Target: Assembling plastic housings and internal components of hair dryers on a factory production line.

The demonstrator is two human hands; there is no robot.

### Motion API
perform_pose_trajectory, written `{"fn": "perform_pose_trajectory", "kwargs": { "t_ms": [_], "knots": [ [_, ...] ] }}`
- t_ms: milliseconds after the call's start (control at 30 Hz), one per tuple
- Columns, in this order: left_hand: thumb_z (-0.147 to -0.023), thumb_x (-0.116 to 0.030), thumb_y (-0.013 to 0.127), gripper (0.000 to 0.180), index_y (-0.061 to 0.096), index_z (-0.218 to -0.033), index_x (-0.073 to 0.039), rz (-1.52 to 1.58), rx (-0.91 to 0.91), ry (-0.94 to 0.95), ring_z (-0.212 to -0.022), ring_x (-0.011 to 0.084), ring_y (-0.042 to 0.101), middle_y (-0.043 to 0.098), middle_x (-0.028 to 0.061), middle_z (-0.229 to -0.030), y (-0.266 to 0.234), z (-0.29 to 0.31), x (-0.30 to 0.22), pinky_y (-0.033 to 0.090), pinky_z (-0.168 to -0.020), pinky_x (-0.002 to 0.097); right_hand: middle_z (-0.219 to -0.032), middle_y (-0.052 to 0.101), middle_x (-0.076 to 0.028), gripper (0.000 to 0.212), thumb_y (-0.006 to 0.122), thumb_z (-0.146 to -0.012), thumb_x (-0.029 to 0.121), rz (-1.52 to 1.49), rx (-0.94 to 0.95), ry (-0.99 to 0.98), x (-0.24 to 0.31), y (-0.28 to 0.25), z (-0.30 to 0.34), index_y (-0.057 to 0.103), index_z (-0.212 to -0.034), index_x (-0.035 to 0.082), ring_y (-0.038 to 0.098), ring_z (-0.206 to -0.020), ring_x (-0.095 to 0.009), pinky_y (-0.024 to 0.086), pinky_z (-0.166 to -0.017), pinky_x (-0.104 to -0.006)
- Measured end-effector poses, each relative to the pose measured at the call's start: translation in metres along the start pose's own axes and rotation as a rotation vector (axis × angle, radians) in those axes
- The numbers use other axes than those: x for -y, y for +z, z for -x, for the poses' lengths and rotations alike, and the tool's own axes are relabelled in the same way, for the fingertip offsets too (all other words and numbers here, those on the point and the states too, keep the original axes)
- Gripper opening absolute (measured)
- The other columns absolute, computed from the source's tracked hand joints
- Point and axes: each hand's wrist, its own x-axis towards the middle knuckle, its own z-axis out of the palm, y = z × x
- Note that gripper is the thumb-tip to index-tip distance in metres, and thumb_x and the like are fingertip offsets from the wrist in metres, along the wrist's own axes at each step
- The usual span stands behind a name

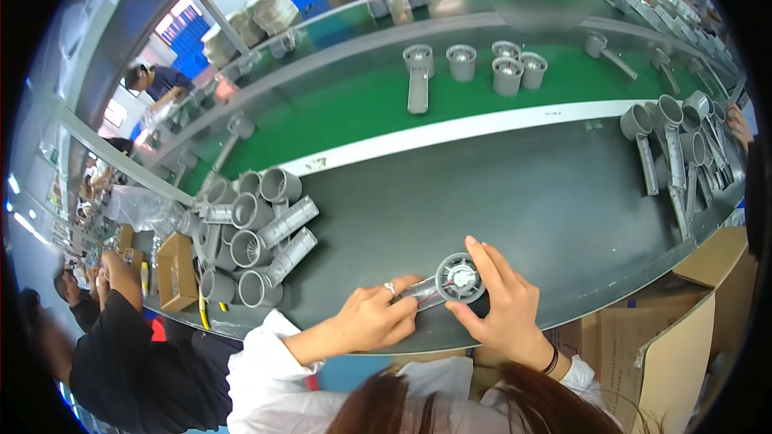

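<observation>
Fingers (400,315) of the left hand (366,323) are pinching the handle (426,292) of a gray fan unit (462,276), and the right hand (512,305) has thumb and index spread around its round head, can't tell if they're really gripping. It's at the near edge of the dark worktop (490,185). Gray housings (252,210) pile up left, more right, and a green belt (346,116) runs beyond.
</observation>
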Motion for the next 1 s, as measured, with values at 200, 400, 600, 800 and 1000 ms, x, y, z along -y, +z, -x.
{"fn": "perform_pose_trajectory", "kwargs": {
  "t_ms": [200,400,600,800,1000],
  "knots": [
    [-0.080,-0.007,0.056,0.008,0.052,-0.081,0.000,-0.310,-0.235,-0.471,-0.067,0.0397,0.061,0.059,0.0219,-0.084,-0.008,-0.026,0.050,0.050,-0.057,0.0469,-0.115,0.059,-0.022,0.056,0.070,-0.074,0.019,-0.042,-0.077,0.074,-0.012,0.013,0.005,0.054,-0.125,0.003,0.065,-0.082,-0.035,0.053,-0.069,-0.0358],
    [-0.087,-0.018,0.052,0.023,0.053,-0.081,0.004,-0.703,-0.661,-0.776,-0.073,0.0444,0.060,0.059,0.0269,-0.082,-0.017,-0.119,0.202,0.047,-0.060,0.0502,-0.117,0.058,-0.023,0.044,0.070,-0.074,0.017,-0.067,-0.072,0.094,-0.013,0.007,0.004,0.060,-0.114,0.000,0.065,-0.082,-0.035,0.052,-0.069,-0.0366],
    [-0.083,-0.030,0.064,0.065,0.037,-0.129,0.007,-0.733,-0.925,-0.963,-0.119,0.0500,0.039,0.023,0.0348,-0.140,-0.015,-0.181,0.263,0.037,-0.091,0.0569,-0.116,0.057,-0.024,0.041,0.070,-0.074,0.014,-0.128,-0.118,0.059,-0.016,0.005,0.009,0.060,-0.110,-0.002,0.064,-0.079,-0.035,0.052,-0.067,-0.0378],
    [-0.072,-0.045,0.073,0.088,0.029,-0.142,-0.014,-0.506,-0.534,-0.288,-0.128,0.0499,0.026,0.012,0.0290,-0.148,-0.039,-0.261,0.198,0.027,-0.097,0.0620,-0.116,0.056,-0.025,0.041,0.070,-0.074,0.015,-0.137,-0.115,0.053,-0.019,0.000,0.008,0.059,-0.110,-0.004,0.064,-0.080,-0.037,0.052,-0.068,-0.0386],
    [-0.049,-0.063,0.080,0.108,0.029,-0.141,-0.038,-0.411,0.112,-0.252,-0.134,0.0522,0.013,0.005,0.0251,-0.152,-0.001,-0.335,0.158,0.022,-0.100,0.0669,-0.115,0.057,-0.025,0.043,0.071,-0.073,0.016,-0.106,-0.125,0.033,-0.022,-0.003,0.008,0.059,-0.111,-0.003,0.064,-0.076,-0.035,0.052,-0.066,-0.0375]
  ]
}}
